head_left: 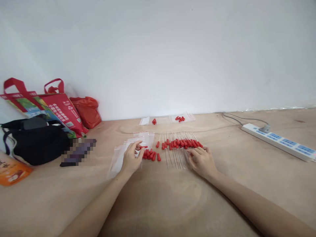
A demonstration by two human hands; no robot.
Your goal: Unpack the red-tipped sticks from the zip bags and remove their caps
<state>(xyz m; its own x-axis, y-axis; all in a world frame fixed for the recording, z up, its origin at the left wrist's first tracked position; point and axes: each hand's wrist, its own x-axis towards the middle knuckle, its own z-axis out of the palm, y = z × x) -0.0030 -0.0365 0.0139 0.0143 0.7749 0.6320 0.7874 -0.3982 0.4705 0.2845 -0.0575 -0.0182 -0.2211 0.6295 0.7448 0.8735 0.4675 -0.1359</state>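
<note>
My left hand [132,158] pinches a red rubber bulb [143,147] between thumb and forefinger. Just below and to its right lies a small pile of loose red bulbs [151,155]. My right hand [201,161] rests with curled fingers at the right end of a row of thin clear tubes [175,159]; whatever its fingertips grip is hidden. Behind these tubes runs a row of droppers [182,143], their red bulbs facing me and their clear stems pointing to the wall. Clear zip bags [120,158] lie flat under and beside my left hand.
Near the wall, a clear bag [163,120] holds tubes and red bulbs. A white power strip [278,141] with a grey plug and cable lies at right. On the left are shopping bags [61,110], a black bag [37,141], an orange packet [13,171] and a blurred-out dark object [79,153].
</note>
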